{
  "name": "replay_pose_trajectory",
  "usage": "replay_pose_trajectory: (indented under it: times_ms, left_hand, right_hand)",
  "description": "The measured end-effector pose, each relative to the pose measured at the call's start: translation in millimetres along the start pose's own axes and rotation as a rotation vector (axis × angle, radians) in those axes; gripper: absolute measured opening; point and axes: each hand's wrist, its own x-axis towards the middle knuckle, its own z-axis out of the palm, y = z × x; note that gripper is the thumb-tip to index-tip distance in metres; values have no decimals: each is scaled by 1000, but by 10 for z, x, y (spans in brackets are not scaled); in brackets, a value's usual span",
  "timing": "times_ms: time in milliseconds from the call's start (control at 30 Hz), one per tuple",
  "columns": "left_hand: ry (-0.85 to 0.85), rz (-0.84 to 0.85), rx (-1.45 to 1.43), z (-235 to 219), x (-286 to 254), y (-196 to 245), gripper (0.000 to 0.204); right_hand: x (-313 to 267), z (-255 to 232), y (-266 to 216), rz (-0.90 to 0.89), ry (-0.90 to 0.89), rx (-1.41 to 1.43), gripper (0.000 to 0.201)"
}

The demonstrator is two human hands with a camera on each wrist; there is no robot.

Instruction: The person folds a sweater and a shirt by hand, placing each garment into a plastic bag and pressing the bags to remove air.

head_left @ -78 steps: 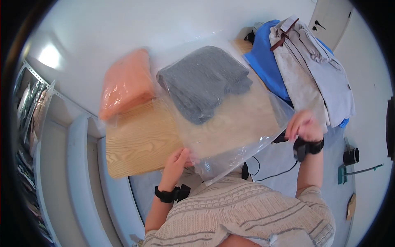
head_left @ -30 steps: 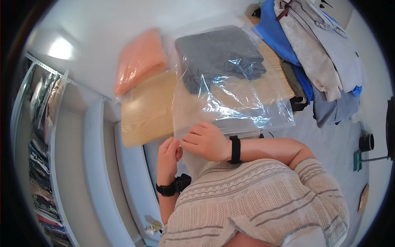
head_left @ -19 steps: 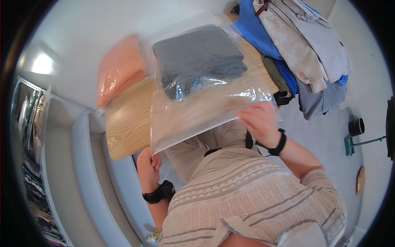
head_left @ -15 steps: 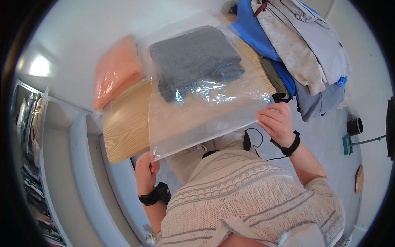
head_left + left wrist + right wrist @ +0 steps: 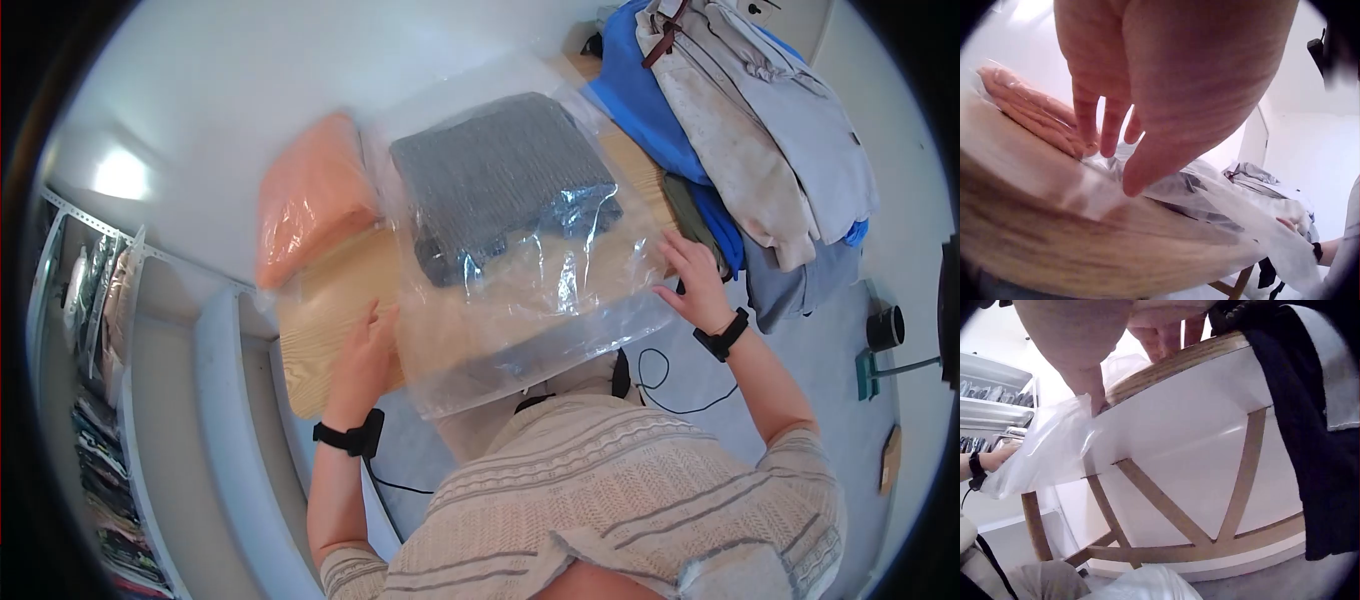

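Note:
A clear plastic bag (image 5: 470, 350) lies on the wooden table with a folded grey knit garment (image 5: 510, 165) inside its far part. The near end of the bag hangs past the table's front edge. My left hand (image 5: 365, 350) is at the bag's left side, over the tabletop, its fingers extended down in the left wrist view. At the opposite side my right hand (image 5: 695, 280) has its fingers spread beside the bag's edge. In the right wrist view, the right thumb is by the loose plastic (image 5: 1054, 444) while the other fingers reach over the table edge.
An orange garment in a clear bag (image 5: 315, 200) sits at the left on the table (image 5: 320, 350). Blue, cream and pale grey clothes (image 5: 740, 130) are piled at the right, some hanging over the edge. A shelf (image 5: 170, 400) with packed clothes stands left. A cable (image 5: 690, 410) lies on the floor.
Half a second ago both hands pinched the corners of the bag's near edge and held it taut. They have let go and moved forward to its sides; the edge now sags.

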Motion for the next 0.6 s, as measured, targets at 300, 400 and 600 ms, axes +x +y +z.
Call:
replay_pose_trajectory:
  times_ms: [300,400,600]
  left_hand:
    - [-227,-95,-439,63,314,-56,43]
    - [-60,-386,-839,34,273,-142,36]
    - [-111,-206,-379,11,319,-141,51]
  right_hand:
    - [87,-121,-51,430,-185,753,55]
    - [61,-218,137,553,-132,1470,50]
    - [341,-172,15,368,10,599,64]
